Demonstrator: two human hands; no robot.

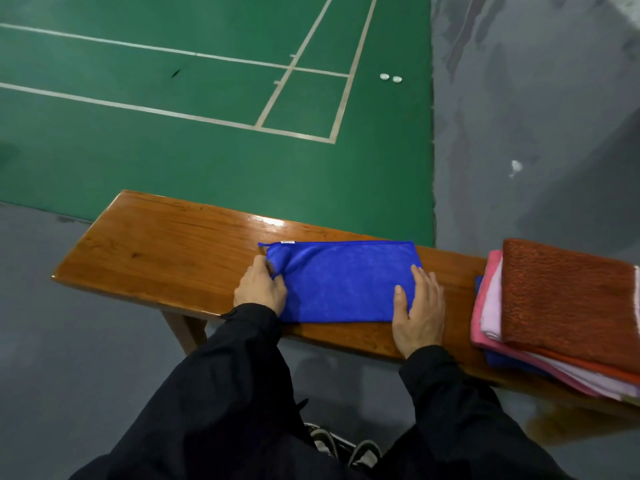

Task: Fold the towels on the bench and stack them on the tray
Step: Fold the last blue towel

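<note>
Here, item by item, largest first.

Bench (pixel 156 251): long varnished wooden plank running left to right before the person; it serves as the folding surface, hence everything lies flat on it.

Stack (pixel 568 306): folded towels at the bench's right end, a rust-orange one on top, pink, pale and blue layers showing beneath. It sits well apart from the working patch, likely to keep finished pieces clear. Whether a tray lies under it cannot be told.

Towel (pixel 343 282): blue, already doubled into a long rectangle, lying across the middle of the bench between the two hands, with a small white label at its far left edge. Its left end is bunched and lifted; the rest lies smooth.

Right hand (pixel 419 306): fingers straight, palm pressing down on the towel's right end, seemingly as an anchor so the cloth does not slide.

Left hand (pixel 261 289): fingers curled, pinching the towel's left edge near the far corner. The cloth extends rightward from this grip, so the natural next fold, by judgement, carries the left end over toward the pinned right end.
</note>
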